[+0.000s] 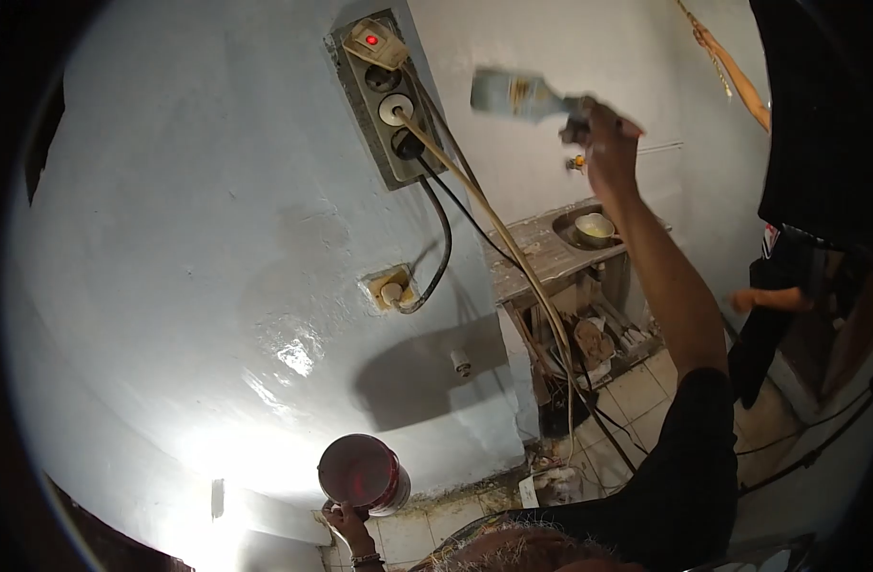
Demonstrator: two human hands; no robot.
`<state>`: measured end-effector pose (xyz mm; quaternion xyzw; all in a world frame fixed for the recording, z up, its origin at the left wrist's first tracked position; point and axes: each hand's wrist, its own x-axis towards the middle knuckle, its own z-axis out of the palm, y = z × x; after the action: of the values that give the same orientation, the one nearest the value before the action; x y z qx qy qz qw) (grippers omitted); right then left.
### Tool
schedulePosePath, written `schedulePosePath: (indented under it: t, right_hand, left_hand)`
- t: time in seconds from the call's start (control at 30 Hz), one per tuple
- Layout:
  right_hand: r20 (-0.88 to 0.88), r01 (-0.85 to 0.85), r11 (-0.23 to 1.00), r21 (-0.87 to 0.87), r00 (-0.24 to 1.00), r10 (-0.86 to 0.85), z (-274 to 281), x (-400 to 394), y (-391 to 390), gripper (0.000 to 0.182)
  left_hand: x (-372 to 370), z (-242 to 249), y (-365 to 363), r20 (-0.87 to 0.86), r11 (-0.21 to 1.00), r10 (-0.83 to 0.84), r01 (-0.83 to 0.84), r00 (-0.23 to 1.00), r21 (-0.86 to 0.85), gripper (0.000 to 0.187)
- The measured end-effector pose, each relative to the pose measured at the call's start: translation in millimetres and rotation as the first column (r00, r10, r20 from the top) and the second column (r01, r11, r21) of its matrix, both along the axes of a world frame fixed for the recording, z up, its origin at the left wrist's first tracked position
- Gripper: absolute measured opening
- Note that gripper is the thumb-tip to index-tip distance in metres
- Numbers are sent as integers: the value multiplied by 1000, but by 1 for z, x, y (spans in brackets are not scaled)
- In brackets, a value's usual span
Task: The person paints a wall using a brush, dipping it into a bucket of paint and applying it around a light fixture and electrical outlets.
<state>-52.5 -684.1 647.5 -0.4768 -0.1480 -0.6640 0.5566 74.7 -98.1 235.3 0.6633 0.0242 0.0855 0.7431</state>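
Observation:
My right hand is raised at the upper middle, its fingers closed round the handle of a wide, flat paintbrush. The brush is blurred by motion, pale blue-grey with a brownish mark, and points left in front of the pale wall. Low in the view, my left hand grips the near side of a dark red bucket. The bucket is tilted so that its reddish inside shows; I cannot make out what it contains. Beside the bucket is the light blue wall, with a shiny patch.
A socket strip with plugged-in cables hangs on the wall, above a second outlet. Cables run down to the tiled floor. A worn counter holds a sink with a pot. At right, another person's hand holds a rope-like thing.

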Motion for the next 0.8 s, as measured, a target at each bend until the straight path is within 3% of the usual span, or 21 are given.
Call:
schedulePosePath:
  t: [0.07, 0.2, 0.23, 0.33, 0.37, 0.47, 0.5, 0.57, 0.63, 0.73, 0.77, 0.8]
  right_hand:
    - [53, 120, 987, -102, 992, -115, 42, -8, 2, 28]
    - [282, 105, 972, -209, 958, -43, 110, 7, 22, 31]
    - [301, -7, 971, -237, 950, 80, 125, 22, 17, 23]
    - [336, -80, 936, -344, 920, 202, 145, 51, 15, 18]
    - [270, -105, 918, -381, 937, 220, 146, 59, 11, 18]
    - [75, 233, 916, -327, 972, -221, 123, 53, 35, 28]
    - [149, 281, 899, -336, 958, -243, 109, 54, 38, 18]
    - [147, 408, 816, -409, 912, -383, 64, 53, 35, 16]
    - [191, 330, 826, -457, 943, -272, 20, 43, 40, 15]
    - [-85, 337, 819, -465, 903, -420, 2, 8, 41, 17]
    - [-10, 458, 751, -475, 851, -525, 10, 11, 34, 20]
    - [-15, 450, 786, -423, 864, -503, 22, 15, 30, 22]
  left_hand:
    - [6, -3, 0, 29, 999, 32, -33, 999, 38, 31]
    - [4, 16, -7, 34, 995, 40, -43, 999, 88, 31]
    - [2, 20, -8, 31, 994, 35, -38, 999, 102, 31]
    - [-4, 27, -16, 33, 998, 60, -60, 998, 2, 29]
    - [-6, 26, -16, 31, 998, 55, -55, 998, 3, 29]
    - [-11, 22, -9, 33, 998, 59, -60, 998, 24, 27]
    - [-13, 18, -7, 44, 996, 76, -77, 996, 37, 27]
    - [-19, 17, -6, 44, 994, 98, -100, 994, 37, 28]
    - [-33, 27, -7, 30, 994, 112, -112, 993, 7, 30]
    - [-35, 19, -1, 101, 989, 123, -130, 987, 69, 36]
    - [-32, 14, 2, 39, 996, 92, -93, 995, 18, 39]
    - [-37, 26, -7, 64, 995, 103, -103, 993, 2, 32]
